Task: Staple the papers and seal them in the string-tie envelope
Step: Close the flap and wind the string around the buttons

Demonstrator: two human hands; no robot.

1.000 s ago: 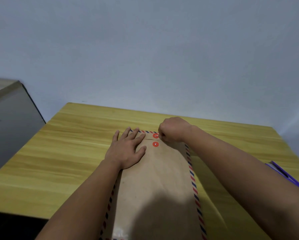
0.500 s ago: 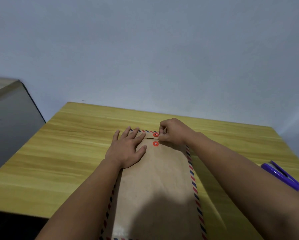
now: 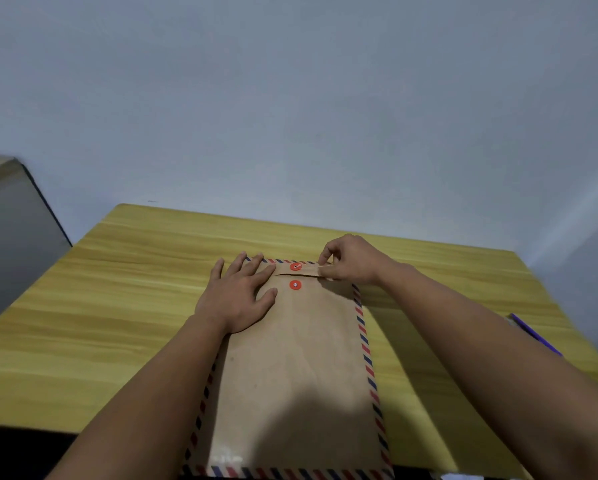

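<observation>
A brown string-tie envelope (image 3: 301,368) with a red and blue striped border lies lengthwise on the wooden table (image 3: 110,313), flap folded down at the far end. Two red button discs sit there: one on the flap (image 3: 295,267), one on the body (image 3: 295,285). My left hand (image 3: 238,296) presses flat on the envelope's upper left, fingers spread. My right hand (image 3: 351,259) has curled fingers at the flap's right end, pinching something small there; the string itself is too thin to make out. The papers are not visible.
A purple stapler (image 3: 536,336) lies at the table's right edge, partly behind my right forearm. A grey cabinet (image 3: 10,237) stands left of the table. A plain wall rises behind the table's far edge.
My right hand has moved to the right, away from the upper red disc toward the flap's right end. The left hand has stayed pressed on the envelope.
</observation>
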